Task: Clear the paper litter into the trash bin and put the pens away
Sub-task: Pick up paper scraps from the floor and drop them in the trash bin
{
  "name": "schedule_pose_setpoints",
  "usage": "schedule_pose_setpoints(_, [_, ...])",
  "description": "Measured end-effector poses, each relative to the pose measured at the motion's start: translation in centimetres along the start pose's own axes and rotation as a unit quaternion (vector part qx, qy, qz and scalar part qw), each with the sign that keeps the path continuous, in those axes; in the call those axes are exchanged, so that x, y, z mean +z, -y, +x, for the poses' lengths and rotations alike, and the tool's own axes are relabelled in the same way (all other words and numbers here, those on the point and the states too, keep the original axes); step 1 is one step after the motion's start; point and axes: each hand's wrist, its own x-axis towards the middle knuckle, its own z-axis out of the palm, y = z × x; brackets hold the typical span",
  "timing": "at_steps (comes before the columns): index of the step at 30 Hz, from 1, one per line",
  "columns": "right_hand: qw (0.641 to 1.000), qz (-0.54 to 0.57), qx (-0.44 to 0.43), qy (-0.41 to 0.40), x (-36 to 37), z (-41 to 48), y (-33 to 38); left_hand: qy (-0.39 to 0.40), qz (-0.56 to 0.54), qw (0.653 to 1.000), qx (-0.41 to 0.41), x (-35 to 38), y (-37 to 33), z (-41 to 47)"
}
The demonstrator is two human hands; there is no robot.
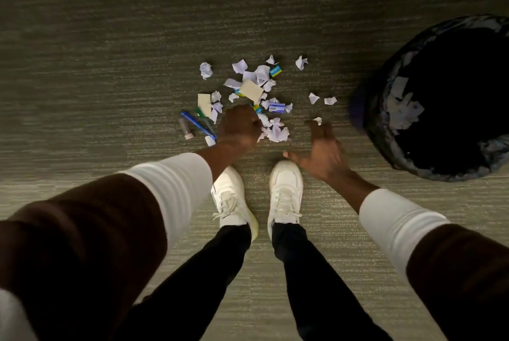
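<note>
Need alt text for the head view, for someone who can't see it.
A standing person bends over crumpled paper scraps and pens on carpet, left hand closed among the scraps, right hand open. A black-lined trash bin stands at right.

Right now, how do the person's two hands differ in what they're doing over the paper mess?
The left hand is curled, knuckles up, down among the crumpled paper; the right hand is spread open and appears empty. The left hand is beside the pens, the right hand nearer the trash bin. Both reach down from white cuffs.
</note>
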Motion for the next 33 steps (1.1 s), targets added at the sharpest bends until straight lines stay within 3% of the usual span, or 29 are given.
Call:
schedule_pose_setpoints(5, [0.991, -0.097, -0.015, 0.091, 5.8, 6.6, -1.0, -0.002, 0.071, 0.997, 0.001, 1.0, 3.3, 6.5])
schedule_pose_setpoints(13, [0.967, -0.19, -0.169, -0.029, 11.9, 14.3, -1.6, -0.066, 0.067, 0.996, 0.005, 5.9, 6.3, 16.2])
schedule_pose_setpoints(24, [0.875, -0.338, -0.347, -0.025, 14.1, 17.4, 1.4, -0.08, 0.131, 0.985, 0.076, 8.1, 4.7, 19.9])
schedule_pose_setpoints(28, [0.84, -0.365, -0.401, -0.031, 14.0, 16.5, 1.2, -0.08, 0.109, 0.985, 0.111, 8.0, 5.0, 19.5])
schedule_pose_setpoints(30, [0.844, -0.356, -0.399, -0.031, 13.7, 16.2, 0.9, -0.084, 0.085, 0.986, 0.12, 7.8, 5.3, 19.4])
schedule_pose_setpoints(33, [0.88, -0.324, -0.346, 0.026, 13.1, 15.9, 0.7, -0.085, 0.05, 0.987, 0.126, 7.4, 5.7, 18.7])
